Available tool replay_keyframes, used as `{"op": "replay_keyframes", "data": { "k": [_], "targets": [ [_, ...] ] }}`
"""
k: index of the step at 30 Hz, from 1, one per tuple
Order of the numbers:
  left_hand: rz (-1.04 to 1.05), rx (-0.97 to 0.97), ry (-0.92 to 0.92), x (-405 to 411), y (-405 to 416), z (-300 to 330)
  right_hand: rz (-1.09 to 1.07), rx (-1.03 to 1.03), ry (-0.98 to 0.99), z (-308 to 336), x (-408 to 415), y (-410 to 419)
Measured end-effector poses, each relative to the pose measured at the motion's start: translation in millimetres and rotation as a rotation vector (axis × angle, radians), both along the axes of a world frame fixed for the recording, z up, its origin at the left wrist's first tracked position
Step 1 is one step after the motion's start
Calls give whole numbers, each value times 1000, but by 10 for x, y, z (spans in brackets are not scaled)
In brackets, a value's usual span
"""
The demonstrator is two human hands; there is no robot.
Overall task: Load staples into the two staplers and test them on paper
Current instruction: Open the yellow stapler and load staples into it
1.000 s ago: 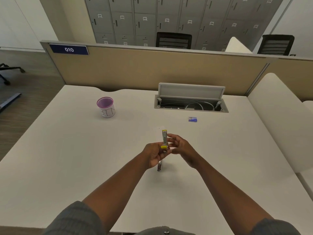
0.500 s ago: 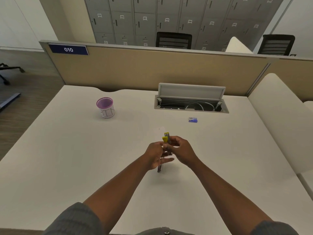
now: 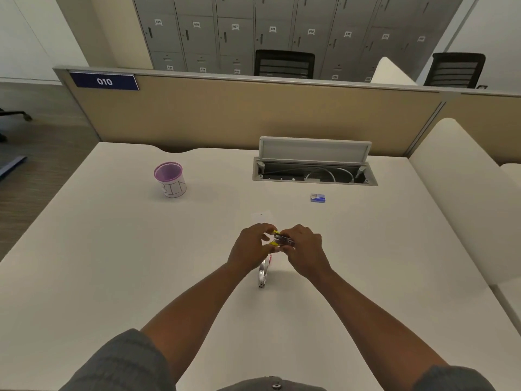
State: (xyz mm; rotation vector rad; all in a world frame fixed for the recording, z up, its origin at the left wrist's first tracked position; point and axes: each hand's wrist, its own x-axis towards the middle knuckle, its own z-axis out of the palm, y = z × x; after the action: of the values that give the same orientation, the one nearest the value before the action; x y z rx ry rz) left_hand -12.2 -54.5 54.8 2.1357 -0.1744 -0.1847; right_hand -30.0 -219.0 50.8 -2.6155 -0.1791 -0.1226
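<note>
Stapler (image 3: 282,240), yellow, mid-desk, above second stapler (image 3: 263,273). We pinch it: left hand (image 3: 251,249), right hand (image 3: 306,251) fingers curled round. Small, stiff, likely light; grip along body sides.

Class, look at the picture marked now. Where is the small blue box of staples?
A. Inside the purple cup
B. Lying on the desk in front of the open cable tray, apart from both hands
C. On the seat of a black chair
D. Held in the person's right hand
B: the blue box lies flat on the white desk just in front of the cable tray, well beyond the hands, which hold the yellow stapler.
</note>
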Motion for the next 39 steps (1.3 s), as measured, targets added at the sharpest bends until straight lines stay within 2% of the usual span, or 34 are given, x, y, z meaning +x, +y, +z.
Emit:
{"op": "replay_keyframes", "data": {
  "k": [4, 14, 27, 33, 39],
  "targets": [
    [40, 10, -37, -17, -39, 0, -1, -34, -97, -51, -5, -11],
    [39, -15, -63, 50, -79, -28, -7, -70, -152, -67, 38, -41],
    [-108, -42, 51, 308, -25, -109, 19, -84, 28, -81, 172, -165],
    [-86, 166, -6, 457, 23, -323, -145, -18, 127, -130, 177, -240],
    [-115, 499, 46, 593, 94, -517, -287, -101, 346, -329, 161, -277]
  ]
}}
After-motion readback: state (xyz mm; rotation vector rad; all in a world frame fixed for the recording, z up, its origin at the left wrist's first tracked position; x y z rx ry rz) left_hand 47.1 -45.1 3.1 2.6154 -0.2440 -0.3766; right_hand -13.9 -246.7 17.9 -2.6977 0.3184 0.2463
